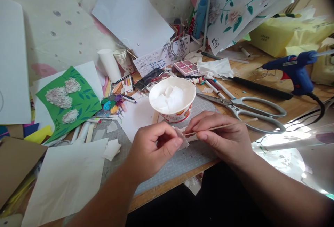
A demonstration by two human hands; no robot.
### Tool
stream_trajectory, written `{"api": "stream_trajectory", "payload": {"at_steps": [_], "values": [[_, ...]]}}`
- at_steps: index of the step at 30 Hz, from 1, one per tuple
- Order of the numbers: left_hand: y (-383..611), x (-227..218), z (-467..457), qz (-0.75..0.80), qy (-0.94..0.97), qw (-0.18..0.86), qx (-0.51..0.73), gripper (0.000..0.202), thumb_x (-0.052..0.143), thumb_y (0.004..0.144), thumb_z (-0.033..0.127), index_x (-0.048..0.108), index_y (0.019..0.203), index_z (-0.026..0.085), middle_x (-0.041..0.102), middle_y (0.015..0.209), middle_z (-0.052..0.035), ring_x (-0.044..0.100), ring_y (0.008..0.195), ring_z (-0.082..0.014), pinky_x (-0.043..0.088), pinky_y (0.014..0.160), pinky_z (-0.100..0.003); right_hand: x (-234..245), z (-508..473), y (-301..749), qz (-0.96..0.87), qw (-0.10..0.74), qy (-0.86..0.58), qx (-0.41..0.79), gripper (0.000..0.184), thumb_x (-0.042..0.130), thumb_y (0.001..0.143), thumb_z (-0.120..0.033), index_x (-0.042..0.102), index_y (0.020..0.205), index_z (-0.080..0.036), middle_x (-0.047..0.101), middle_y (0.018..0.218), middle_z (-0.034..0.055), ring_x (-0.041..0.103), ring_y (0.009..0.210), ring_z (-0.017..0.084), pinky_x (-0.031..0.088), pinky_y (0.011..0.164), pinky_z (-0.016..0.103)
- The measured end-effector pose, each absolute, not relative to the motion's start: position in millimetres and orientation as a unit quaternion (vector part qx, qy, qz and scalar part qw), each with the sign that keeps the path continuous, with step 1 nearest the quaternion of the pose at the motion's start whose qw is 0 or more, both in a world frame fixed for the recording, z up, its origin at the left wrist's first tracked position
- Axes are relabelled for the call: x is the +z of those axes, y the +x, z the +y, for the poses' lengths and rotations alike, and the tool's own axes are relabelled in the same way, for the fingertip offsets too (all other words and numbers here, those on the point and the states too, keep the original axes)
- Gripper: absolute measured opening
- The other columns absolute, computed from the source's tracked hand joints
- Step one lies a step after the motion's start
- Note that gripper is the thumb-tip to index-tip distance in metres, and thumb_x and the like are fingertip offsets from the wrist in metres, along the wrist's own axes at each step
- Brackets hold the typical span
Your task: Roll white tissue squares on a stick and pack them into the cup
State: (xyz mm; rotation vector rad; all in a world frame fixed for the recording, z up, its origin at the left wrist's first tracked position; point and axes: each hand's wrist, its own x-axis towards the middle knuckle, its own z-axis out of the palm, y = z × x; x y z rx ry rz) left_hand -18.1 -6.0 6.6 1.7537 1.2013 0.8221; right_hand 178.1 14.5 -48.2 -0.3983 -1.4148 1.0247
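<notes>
My left hand (152, 147) pinches a small piece of thin white tissue paper (185, 144) between thumb and forefinger, just in front of a paper bowl. My right hand (224, 134) is closed on a thin wooden stick (237, 124). The stick slants down to the left, and its lower end meets the tissue or lies right by it. Behind both hands, the patterned paper bowl (180, 114) holds several cut white paper pieces (169, 98). A grey cutting mat (169, 175) lies under the hands.
Large scissors (233, 108) lie to the right, with a blue glue gun (296, 65) and its cord beyond. Markers, a phone (148, 79) and a pink palette (185, 67) crowd behind the bowl. At left are a green flower card (85, 98) and white paper (68, 174).
</notes>
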Motion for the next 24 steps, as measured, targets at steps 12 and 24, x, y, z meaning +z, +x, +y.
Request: {"api": "stream_trajectory", "payload": {"at_steps": [12,24], "values": [[-11.0,0.5,-4.0,0.535,0.633,0.455,0.326,0.008,0.066,0.075,0.021,0.061,0.069,0.018,0.06,0.063,0.0021,0.053,0.059,-0.0118,0.044,0.055,-0.023,-40.1,13.1,178.0,-0.696,0.59,-0.188,0.364,0.011,0.072,0.087,-0.012,0.078,0.094,-0.019,0.079,0.088,0.0087,0.076,0.082,0.018,0.063,0.074,0.028],[-10.6,4.8,-1.8,0.525,0.596,0.51,0.331,0.008,0.065,0.074,0.017,0.062,0.067,0.018,0.064,0.059,0.0024,0.053,0.053,-0.0093,0.044,0.051,-0.021,-42.2,11.6,176.9,-0.68,0.601,-0.211,0.364,0.012,0.073,0.087,-0.013,0.077,0.094,-0.021,0.08,0.087,0.0082,0.076,0.081,0.02,0.064,0.074,0.033]]}}
